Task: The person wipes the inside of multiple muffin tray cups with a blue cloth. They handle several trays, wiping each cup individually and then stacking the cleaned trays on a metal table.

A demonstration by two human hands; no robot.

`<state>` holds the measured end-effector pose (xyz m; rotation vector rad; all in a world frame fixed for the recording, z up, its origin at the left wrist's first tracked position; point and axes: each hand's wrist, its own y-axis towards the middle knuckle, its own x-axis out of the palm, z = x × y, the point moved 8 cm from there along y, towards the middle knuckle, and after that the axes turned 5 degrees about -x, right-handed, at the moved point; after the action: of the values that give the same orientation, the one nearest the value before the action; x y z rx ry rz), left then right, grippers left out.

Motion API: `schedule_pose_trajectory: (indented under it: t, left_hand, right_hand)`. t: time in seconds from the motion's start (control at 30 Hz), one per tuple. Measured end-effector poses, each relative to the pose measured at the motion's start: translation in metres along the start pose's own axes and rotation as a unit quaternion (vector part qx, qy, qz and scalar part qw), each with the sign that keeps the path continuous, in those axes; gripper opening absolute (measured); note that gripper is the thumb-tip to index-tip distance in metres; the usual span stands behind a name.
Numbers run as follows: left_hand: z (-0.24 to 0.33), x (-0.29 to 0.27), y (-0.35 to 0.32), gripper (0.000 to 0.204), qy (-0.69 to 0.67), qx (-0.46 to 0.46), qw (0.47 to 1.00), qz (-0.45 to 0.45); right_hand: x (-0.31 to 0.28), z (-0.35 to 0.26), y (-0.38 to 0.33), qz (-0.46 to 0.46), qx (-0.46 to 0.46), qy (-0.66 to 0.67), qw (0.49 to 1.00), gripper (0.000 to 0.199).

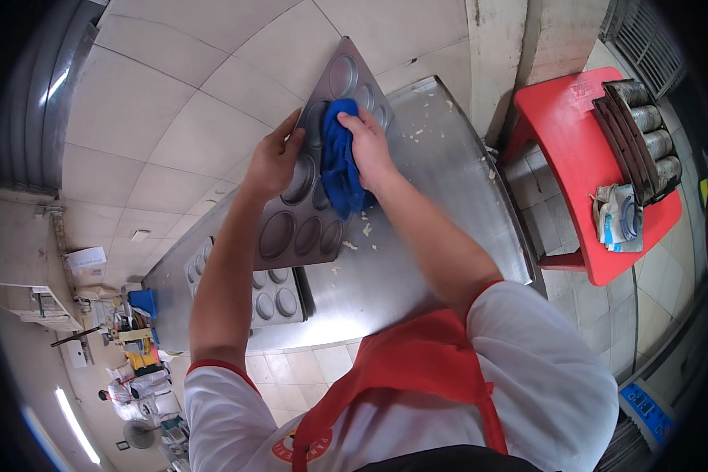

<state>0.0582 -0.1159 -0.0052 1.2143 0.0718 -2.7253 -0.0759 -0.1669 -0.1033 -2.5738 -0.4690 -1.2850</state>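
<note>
My left hand (274,164) grips the left edge of a dark muffin pan (293,214), thumb on top and fingers curled at its side. The pan has round cups in rows and is held at a slant over the steel table. My right hand (367,148) is closed on a bunched blue cloth (338,169), pressed against the pan's upper face. The cloth covers some of the cups. A second, lighter muffin pan (277,303) lies on the table below, partly hidden by the dark pan and my left forearm.
Pale crumbs are scattered on the steel table (448,204). To the right, a red plastic table (554,157) holds stacked baking tins (645,130) and a crumpled packet (617,216). A blue container (142,302) stands at the far left end. A device with a blue panel (645,409) sits lower right.
</note>
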Motion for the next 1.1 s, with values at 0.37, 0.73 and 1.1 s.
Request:
schedule_pose_trajectory:
  t: [0.37, 0.73, 1.1]
  left_hand:
    - [0.01, 0.003, 0.004, 0.047, -0.002, 0.014, 1.0, 0.002]
    - [0.014, 0.013, 0.044, 0.047, -0.002, 0.003, 0.999, 0.042]
    - [0.008, 0.032, 0.05, 0.042, -0.174, 0.036, 0.98, -0.089]
  right_hand:
    - [0.016, -0.016, -0.02, -0.157, -0.252, -0.412, 0.861, 0.032]
    - [0.042, 0.01, -0.081, -0.086, -0.339, -0.397, 0.849, 0.048]
    - [0.029, 0.053, -0.054, -0.093, -0.344, -0.707, 0.611, 0.056]
